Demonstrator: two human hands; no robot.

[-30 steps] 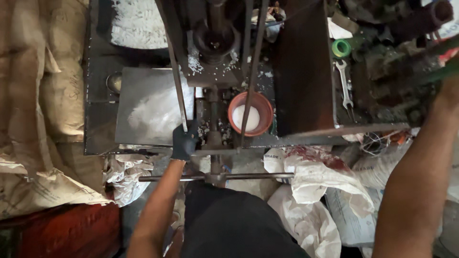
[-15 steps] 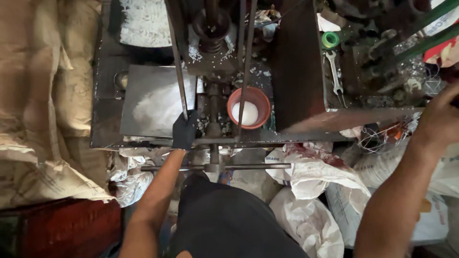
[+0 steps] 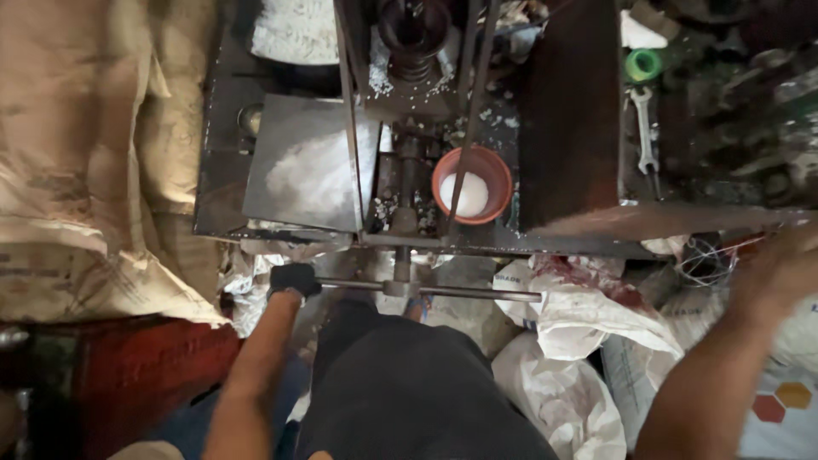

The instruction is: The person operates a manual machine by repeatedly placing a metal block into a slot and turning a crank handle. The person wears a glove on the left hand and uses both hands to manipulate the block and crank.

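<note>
Far left: crumpled tan burlap sacking (image 3: 77, 153), beside dark metal table (image 3: 223, 179) bearing flat grey steel plate dusted with white powder (image 3: 307, 175). Below table edge: left hand (image 3: 294, 279) in black glove, clenched around left end of thin horizontal steel bar (image 3: 426, 290); above centre of bar, round orange bowl holding white powder (image 3: 471, 184), crossed by slanted dark rod (image 3: 467, 128). Further right: silver spanner (image 3: 645, 128) below green ring (image 3: 643, 64), white plastic sacks (image 3: 588, 324) under table edge, and bare right hand (image 3: 780, 273), blurred at frame edge, grip cannot be told.
</note>
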